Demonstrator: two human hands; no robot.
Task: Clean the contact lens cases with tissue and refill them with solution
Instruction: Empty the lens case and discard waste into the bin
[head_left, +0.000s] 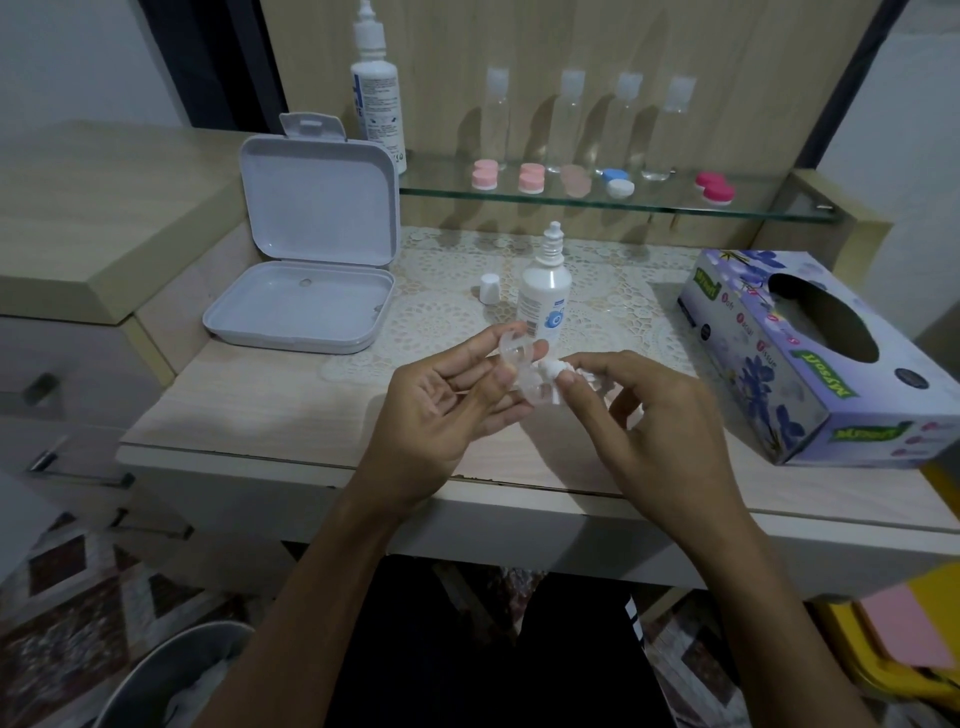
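- While one clear contact lens case (511, 371) is held above the bench (270, 410), it is pinched by the left hand (447, 400) between thumb and fingertips.
- One twisted wad of white tissue (553, 370) is pinched by the right hand (631, 410), and its tip is pressed against the case; each grip is thus narrow and closed on its own thing.
- Two solution bottles are seen: a small one (543, 301) stands uncapped on the lace mat just behind the hands, with its one white cap (490, 288) set beside it, and a large one (376, 98) stands at the back.
- Five closed lens cases are counted on the glass shelf (623, 205): two pink (485, 174), one pale peach (575, 179), one blue and white (618, 182), one magenta (716, 187).
- Four clear empty bottles (571, 119) are lined up behind them.
- One grey box (311, 260) lies open at the left of the bench.
- One tissue box (810, 353) lies at the right.
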